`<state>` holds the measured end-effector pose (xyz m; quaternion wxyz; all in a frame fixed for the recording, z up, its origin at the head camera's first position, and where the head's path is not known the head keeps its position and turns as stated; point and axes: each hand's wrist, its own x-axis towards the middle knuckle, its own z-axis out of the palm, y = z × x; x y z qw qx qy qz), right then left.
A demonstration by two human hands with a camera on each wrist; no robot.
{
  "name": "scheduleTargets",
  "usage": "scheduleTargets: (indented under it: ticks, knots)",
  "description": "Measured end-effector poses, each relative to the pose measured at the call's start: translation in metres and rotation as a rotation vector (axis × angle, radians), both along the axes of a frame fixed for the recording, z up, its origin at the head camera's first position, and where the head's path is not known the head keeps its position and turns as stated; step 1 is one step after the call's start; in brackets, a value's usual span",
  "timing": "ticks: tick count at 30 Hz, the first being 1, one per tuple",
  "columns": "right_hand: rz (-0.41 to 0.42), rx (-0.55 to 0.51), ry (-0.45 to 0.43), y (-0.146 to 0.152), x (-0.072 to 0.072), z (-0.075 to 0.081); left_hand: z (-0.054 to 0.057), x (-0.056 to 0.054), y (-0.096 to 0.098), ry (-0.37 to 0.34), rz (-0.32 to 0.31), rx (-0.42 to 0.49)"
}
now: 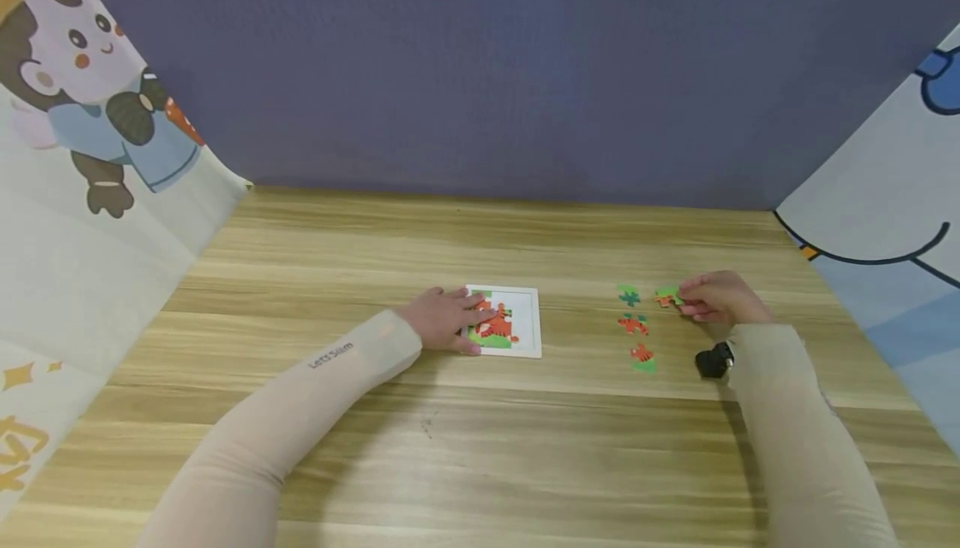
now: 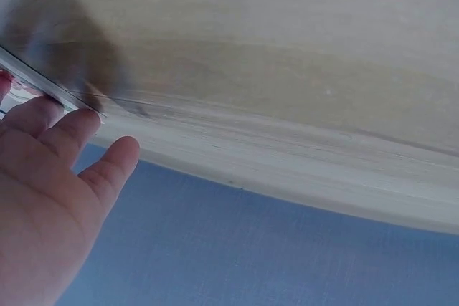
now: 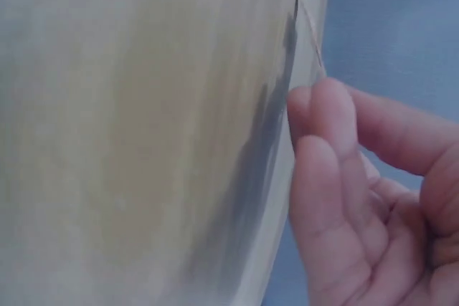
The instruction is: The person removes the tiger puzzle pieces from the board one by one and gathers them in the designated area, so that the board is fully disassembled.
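My left hand (image 1: 442, 319) rests with spread, fairly straight fingers on the left side of a white puzzle tray (image 1: 529, 323). Inside the tray, joined pieces form part of an orange striped picture (image 1: 498, 327) on green, partly hidden by the fingers. At the right, my right hand (image 1: 720, 296) pinches a green and orange puzzle piece (image 1: 664, 295) between thumb and fingers. The right wrist view shows that piece edge-on, tilted, beyond the fingertips (image 3: 333, 105). In the left wrist view the left hand (image 2: 50, 198) lies at the tray's edge.
Three loose puzzle pieces form a column left of the right hand: a green one (image 1: 628, 296), an orange one (image 1: 633, 325) and an orange-green one (image 1: 642, 356). A black device (image 1: 712, 361) sits at the right wrist. A dark blue panel (image 1: 480, 73) stands behind the wooden table (image 1: 480, 465).
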<state>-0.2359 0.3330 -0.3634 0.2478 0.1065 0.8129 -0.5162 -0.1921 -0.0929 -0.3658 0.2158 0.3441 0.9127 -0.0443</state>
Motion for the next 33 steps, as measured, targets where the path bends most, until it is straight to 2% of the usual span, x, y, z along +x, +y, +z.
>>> scheduleTargets:
  ticks: [12, 16, 24, 33]
  knots:
    - [0.09, 0.133, -0.013, 0.002, -0.005, 0.006, 0.002, 0.001, 0.001, 0.011, -0.01, -0.005]
    - [0.111, 0.161, 0.032, 0.0, -0.006, 0.006, 0.001, 0.001, 0.0, 0.016, -0.016, -0.003]
    - [0.162, 0.127, 0.114, -0.02, -0.003, 0.011, -0.002, 0.0, -0.003, 0.032, -0.024, 0.003]
    - [0.274, 0.208, 0.198, -0.051, 0.001, 0.016, -0.007, -0.002, -0.002, 0.051, -0.024, -0.01]
